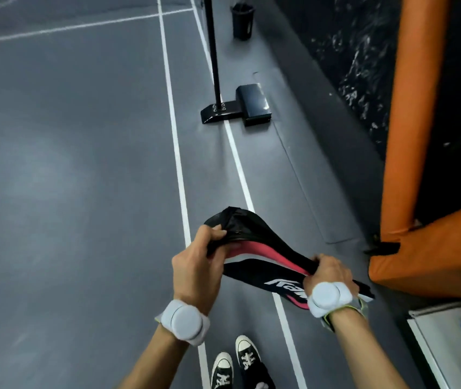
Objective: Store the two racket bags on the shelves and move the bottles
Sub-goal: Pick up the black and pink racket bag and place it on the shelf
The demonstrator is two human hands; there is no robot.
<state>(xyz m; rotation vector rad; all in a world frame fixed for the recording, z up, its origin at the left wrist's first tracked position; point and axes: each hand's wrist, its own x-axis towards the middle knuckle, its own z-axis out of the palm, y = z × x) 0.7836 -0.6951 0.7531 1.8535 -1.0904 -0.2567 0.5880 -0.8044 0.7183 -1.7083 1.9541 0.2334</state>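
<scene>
Both hands grip one limp racket bag above the grey court floor (83,192).

Left hand (195,265) pinches the black-and-pink fabric racket bag (254,248) at its rounded end; right hand (330,273) is clenched around its narrow end, the bag stretched between them.

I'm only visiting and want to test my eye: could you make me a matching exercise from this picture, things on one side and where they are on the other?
Things:
1. racket bag
2. net post base
3. black bin
4. orange padding

Places:
A. far end, beside the wall
B. right edge of the view
C. held between the left hand and the right hand
D. on the floor, over the white sideline

Pairs: 1-C, 2-D, 3-A, 4-B
</scene>
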